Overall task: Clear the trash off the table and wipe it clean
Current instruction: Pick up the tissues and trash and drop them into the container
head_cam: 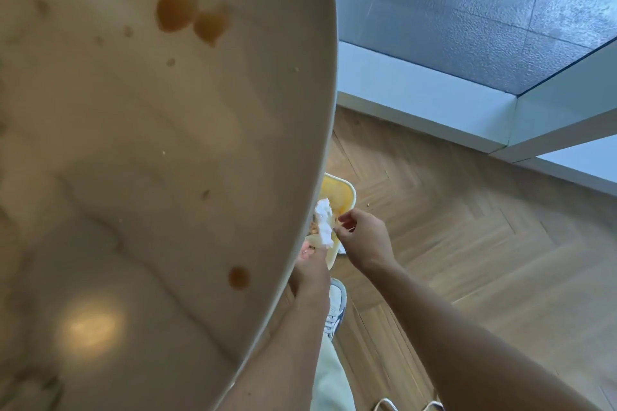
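The round beige table (167, 150) fills the left of the view and carries brown spill stains (180, 7), a smaller brown drop (239, 277) and scattered crumbs. Just past its right edge, a yellow bin (339, 192) stands on the floor with scraps inside. My left hand (312, 269) reaches down beside the table edge, partly hidden by it, and holds a crumpled white tissue (324, 223) over the bin. My right hand (362, 237) hovers over the bin's right side with curled fingers, thumb and forefinger close together. Whether they pinch anything is unclear.
Wooden herringbone floor (467, 243) spreads to the right of the table. A white ledge (434, 103) with dark blue glass (484, 17) runs along the far right. My shoe (335, 307) and trouser leg stand below the bin.
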The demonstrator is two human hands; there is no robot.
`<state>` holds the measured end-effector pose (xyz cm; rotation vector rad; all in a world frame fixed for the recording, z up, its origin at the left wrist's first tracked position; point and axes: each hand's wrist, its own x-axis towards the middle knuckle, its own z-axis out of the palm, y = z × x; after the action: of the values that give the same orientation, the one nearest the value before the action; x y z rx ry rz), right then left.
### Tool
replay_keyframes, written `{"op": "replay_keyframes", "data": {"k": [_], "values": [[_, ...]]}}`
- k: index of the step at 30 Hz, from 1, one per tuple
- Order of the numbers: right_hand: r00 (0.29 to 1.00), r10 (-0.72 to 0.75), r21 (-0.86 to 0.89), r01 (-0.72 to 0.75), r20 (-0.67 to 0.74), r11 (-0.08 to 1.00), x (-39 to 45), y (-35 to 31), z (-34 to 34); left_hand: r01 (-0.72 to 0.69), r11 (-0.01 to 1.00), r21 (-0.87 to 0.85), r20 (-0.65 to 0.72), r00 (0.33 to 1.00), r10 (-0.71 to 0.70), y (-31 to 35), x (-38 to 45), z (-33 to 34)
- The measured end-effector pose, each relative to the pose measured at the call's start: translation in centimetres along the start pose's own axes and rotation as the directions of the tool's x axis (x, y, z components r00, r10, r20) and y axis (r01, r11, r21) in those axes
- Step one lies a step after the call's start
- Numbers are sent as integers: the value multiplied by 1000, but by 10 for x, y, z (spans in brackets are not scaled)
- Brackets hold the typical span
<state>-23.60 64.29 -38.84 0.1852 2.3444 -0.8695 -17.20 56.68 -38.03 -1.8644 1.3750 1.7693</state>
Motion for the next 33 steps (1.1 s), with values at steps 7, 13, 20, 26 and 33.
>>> {"op": "replay_keyframes", "data": {"k": [7, 13, 20, 26, 33], "values": [[998, -14, 51, 17, -58, 999, -39, -23, -35, -121, 990, 75, 70, 991, 115, 24, -47, -4], [974, -71, 161, 107, -216, 981, -96, -69, -99, -337, 929, 155, 206, 930, 303, 69, -131, -16], [936, -67, 363, 198, -344, 911, -172, -132, -156, -536, 839, 97, 348, 808, 476, 129, -243, -58], [928, -121, 448, 281, -353, 849, -230, -192, -165, -596, 803, 15, 435, 727, 532, 176, -293, -133], [929, -209, 365, 317, -304, 875, -258, -270, -116, -647, 762, 20, 401, 703, 587, 223, -271, -241]]}}
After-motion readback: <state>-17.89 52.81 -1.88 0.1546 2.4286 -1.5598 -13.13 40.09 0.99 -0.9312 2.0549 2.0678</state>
